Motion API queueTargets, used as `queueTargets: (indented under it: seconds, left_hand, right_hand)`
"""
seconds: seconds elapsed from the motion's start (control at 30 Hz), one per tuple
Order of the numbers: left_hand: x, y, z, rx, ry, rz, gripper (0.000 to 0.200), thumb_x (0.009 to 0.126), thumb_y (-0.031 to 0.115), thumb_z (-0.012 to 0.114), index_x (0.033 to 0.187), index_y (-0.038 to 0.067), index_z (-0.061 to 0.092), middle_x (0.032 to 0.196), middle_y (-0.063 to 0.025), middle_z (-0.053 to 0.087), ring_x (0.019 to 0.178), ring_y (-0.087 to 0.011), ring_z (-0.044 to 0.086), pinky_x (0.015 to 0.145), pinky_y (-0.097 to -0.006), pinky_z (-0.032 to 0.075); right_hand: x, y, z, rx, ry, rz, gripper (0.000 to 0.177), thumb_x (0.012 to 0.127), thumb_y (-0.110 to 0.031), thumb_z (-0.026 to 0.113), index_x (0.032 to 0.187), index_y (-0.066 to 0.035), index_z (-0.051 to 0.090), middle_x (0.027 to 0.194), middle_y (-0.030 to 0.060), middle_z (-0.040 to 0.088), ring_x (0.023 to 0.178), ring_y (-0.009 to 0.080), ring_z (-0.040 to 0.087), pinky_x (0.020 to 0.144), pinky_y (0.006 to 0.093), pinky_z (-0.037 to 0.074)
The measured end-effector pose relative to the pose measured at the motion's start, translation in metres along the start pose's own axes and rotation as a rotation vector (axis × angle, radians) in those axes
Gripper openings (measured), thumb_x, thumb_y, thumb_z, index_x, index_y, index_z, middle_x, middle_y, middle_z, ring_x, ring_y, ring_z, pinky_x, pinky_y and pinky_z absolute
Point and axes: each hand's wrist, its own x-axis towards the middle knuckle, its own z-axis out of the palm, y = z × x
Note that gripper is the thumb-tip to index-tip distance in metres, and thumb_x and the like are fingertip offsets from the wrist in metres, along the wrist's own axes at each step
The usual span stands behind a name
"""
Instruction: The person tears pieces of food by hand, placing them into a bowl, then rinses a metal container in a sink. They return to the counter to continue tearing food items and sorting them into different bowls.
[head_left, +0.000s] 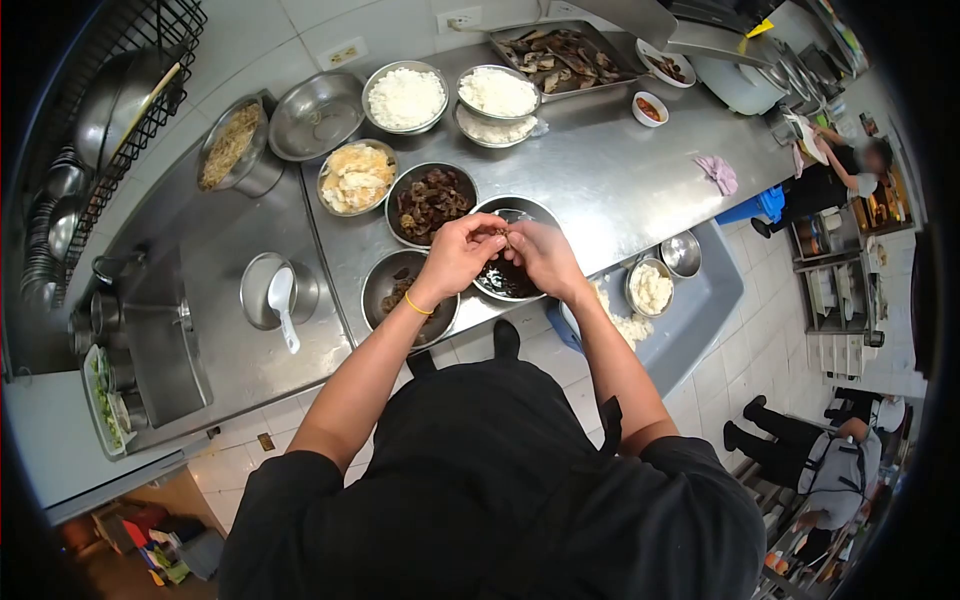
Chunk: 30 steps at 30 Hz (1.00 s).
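Observation:
My left hand (462,252), with a yellow band at its wrist, and my right hand (543,258) meet fingertip to fingertip above a steel bowl (513,204). Both pinch a small brown piece of food (503,236), mostly covered by the fingers. Dark liquid (505,283) lies in the bowl under them. Just left, dark brown chopped pieces (436,203) fill a second steel bowl (391,222). Below my left wrist stands a third steel bowl (375,297) with some brown pieces inside, partly hidden by the hand and forearm.
Bowls of white rice (407,97) and a tray (600,40) of brown dried pieces line the back. A white ladle (282,295) rests in a bowl at left, near the sink (165,345). A grey tub (715,290) stands right. Other people (845,465) are at right.

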Motion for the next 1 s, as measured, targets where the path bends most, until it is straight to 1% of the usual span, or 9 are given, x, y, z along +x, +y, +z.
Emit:
queueTargets:
  seconds: [0.1,0.2,0.37,0.5,0.6,0.7,0.77,0.87,1.0]
  left_hand:
    - [0.002,-0.004,-0.002,-0.014,0.036,-0.002,0.017,0.09,0.001,0.067,0.105,-0.004,0.064,0.095,-0.0061,0.068,0.081,-0.008,0.063,0.07,-0.0213,0.052]
    - [0.004,-0.004,-0.014,0.182,0.173,0.028,0.015,0.086,0.0,0.069,0.1,-0.002,0.065,0.089,-0.004,0.068,0.077,-0.006,0.062,0.069,-0.0201,0.051]
    - [-0.019,0.009,-0.049,0.283,0.231,-0.011,0.013,0.083,-0.002,0.068,0.095,0.0,0.063,0.083,0.0023,0.061,0.071,-0.0018,0.054,0.063,-0.0181,0.046]
    - [-0.046,-0.001,-0.069,0.232,0.268,-0.004,0.01,0.08,0.001,0.069,0.088,-0.001,0.064,0.072,0.0018,0.059,0.063,-0.003,0.053,0.059,-0.0204,0.046]
    - [-0.069,-0.003,-0.077,0.415,0.259,-0.171,0.016,0.075,0.005,0.073,0.088,-0.001,0.065,0.07,0.0003,0.059,0.065,-0.0073,0.056,0.062,-0.023,0.048]
    - [-0.079,-0.013,-0.076,0.618,0.187,-0.189,0.024,0.073,0.008,0.076,0.093,-0.001,0.066,0.075,-0.0055,0.064,0.067,-0.0149,0.061,0.066,-0.0274,0.051]
    - [-0.078,-0.012,-0.068,0.727,0.182,-0.112,0.034,0.072,0.012,0.079,0.101,0.0,0.066,0.085,-0.0104,0.066,0.072,-0.0209,0.065,0.07,-0.0314,0.054]
    - [-0.063,0.0,-0.043,0.398,0.19,-0.095,0.037,0.079,0.007,0.078,0.112,-0.001,0.064,0.095,-0.0064,0.065,0.08,-0.0086,0.061,0.073,-0.0218,0.052]
    - [-0.036,0.0,-0.016,0.159,0.099,0.03,0.031,0.084,0.0,0.073,0.113,-0.004,0.063,0.098,-0.0079,0.067,0.081,-0.0075,0.063,0.072,-0.0205,0.053]
  right_hand:
    - [0.005,-0.005,0.006,-0.153,0.054,0.007,0.02,0.099,-0.011,0.05,0.107,0.001,0.064,0.086,0.0092,0.068,0.076,0.0179,0.062,0.072,0.0304,0.049]
    - [0.02,-0.004,0.002,-0.479,0.05,-0.164,0.021,0.09,-0.014,0.061,0.106,-0.001,0.066,0.098,0.0244,0.066,0.095,0.0436,0.062,0.081,0.0451,0.049]
    - [0.027,0.012,0.013,-0.748,-0.394,-0.065,0.027,0.084,-0.011,0.067,0.111,-0.007,0.069,0.1,0.0223,0.068,0.099,0.0397,0.065,0.087,0.0457,0.051]
    - [0.023,0.015,0.027,-0.849,-0.333,0.025,0.024,0.086,-0.007,0.062,0.109,-0.005,0.069,0.1,0.0228,0.068,0.099,0.0394,0.064,0.088,0.0454,0.051]
    - [0.02,0.014,0.011,-0.509,-0.122,-0.146,0.022,0.088,-0.007,0.059,0.108,-0.002,0.068,0.102,0.0238,0.067,0.098,0.0412,0.063,0.086,0.0443,0.05]
    - [0.017,0.008,-0.003,-0.11,-0.166,0.058,0.023,0.093,-0.003,0.055,0.115,0.005,0.059,0.088,0.0109,0.067,0.078,0.0153,0.062,0.072,0.0297,0.052]
    - [0.014,0.008,-0.002,0.042,-0.153,0.076,0.021,0.092,-0.003,0.057,0.112,0.005,0.059,0.085,0.0094,0.066,0.076,0.0137,0.06,0.07,0.0287,0.051]
    - [0.01,-0.002,0.001,0.151,-0.114,0.11,0.016,0.09,-0.003,0.062,0.105,0.004,0.06,0.082,0.007,0.065,0.073,0.012,0.059,0.067,0.0275,0.051]
    - [0.004,-0.013,0.01,0.055,0.038,0.06,0.01,0.088,-0.002,0.069,0.098,-0.001,0.068,0.08,0.003,0.068,0.071,0.009,0.059,0.064,0.0242,0.05]
